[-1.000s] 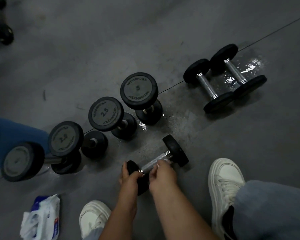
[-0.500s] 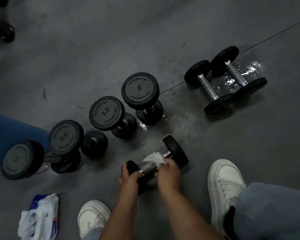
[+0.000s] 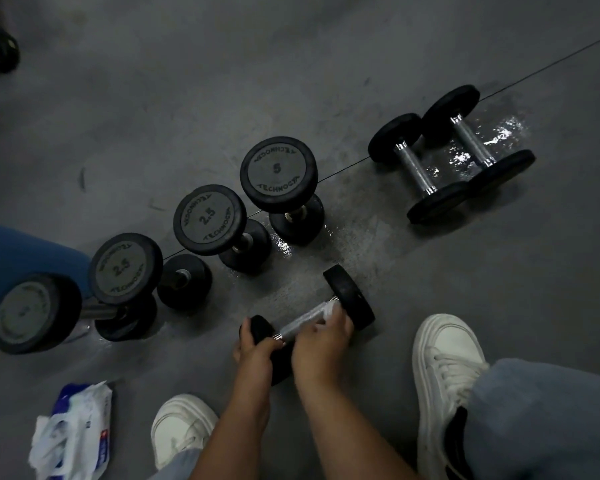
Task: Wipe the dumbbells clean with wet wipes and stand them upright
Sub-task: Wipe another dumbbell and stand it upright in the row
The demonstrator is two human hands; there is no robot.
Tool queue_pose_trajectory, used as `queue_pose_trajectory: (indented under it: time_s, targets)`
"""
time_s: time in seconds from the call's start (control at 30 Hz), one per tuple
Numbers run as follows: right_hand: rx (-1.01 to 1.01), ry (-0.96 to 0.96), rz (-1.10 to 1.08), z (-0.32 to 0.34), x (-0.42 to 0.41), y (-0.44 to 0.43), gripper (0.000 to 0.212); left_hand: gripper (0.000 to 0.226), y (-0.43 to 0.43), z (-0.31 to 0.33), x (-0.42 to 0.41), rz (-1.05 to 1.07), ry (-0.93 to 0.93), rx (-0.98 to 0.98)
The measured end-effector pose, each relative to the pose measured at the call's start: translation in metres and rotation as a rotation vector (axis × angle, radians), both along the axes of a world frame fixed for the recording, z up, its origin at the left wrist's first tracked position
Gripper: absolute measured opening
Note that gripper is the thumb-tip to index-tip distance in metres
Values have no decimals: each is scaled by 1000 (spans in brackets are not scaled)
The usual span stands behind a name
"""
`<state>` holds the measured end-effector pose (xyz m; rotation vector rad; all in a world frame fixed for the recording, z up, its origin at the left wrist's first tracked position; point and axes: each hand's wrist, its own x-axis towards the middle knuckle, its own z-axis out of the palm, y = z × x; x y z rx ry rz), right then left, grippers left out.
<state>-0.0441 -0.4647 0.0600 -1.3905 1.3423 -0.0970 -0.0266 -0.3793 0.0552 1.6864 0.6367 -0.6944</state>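
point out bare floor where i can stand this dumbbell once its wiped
Best gap: the floor between the 5 dumbbell and the lying pair, continuing the row, though it looks damp. Also bare: between the lying pair and the right shoe, and beyond the row. Crowded: the row's left end, where the leftmost dumbbell and a 2.5 dumbbell sit close.

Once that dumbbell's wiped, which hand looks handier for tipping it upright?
Probably the left hand: it grips the near head of the dumbbell and could lift that end. The right hand is holding the wet wipe against the handle.
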Motion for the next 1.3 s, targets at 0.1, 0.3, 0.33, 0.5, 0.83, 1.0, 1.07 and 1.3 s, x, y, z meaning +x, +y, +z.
queue_pose_trajectory:
  time_s: [0.1, 0.3, 0.33, 0.5, 0.83, 1.0, 1.07, 1.3]
  targets:
    - [-296, 211, 601, 0, -19, 7, 68, 99, 3, -2, 0, -11, 28, -8]
    - [-173, 59, 892, -4, -27, -1, 59, 96, 3, 1, -1, 38, 16, -17]
    - [-135, -49, 960, -2, -24, -2, 54, 91, 6, -6, -1, 67, 25, -33]
    - [-101, 4, 854, -9, -33, -4, 46, 61, 5, 5, -1, 201, 68, -173]
    - [-172, 7, 1168, -6, -36, -11, 40, 51, 2, 4, -1, 243, 86, -254]
    - [-353, 95, 1018, -13, -27, -32, 65, 47, 6, 4, -3, 349, 118, -224]
    - [-322, 112, 1224, -4, -34, -31, 73, 65, 14, -16, -10, 404, 117, -185]
    - [-321, 215, 1180, 10, -47, -30, 81, 44, 16, 6, -21, 461, 143, -250]
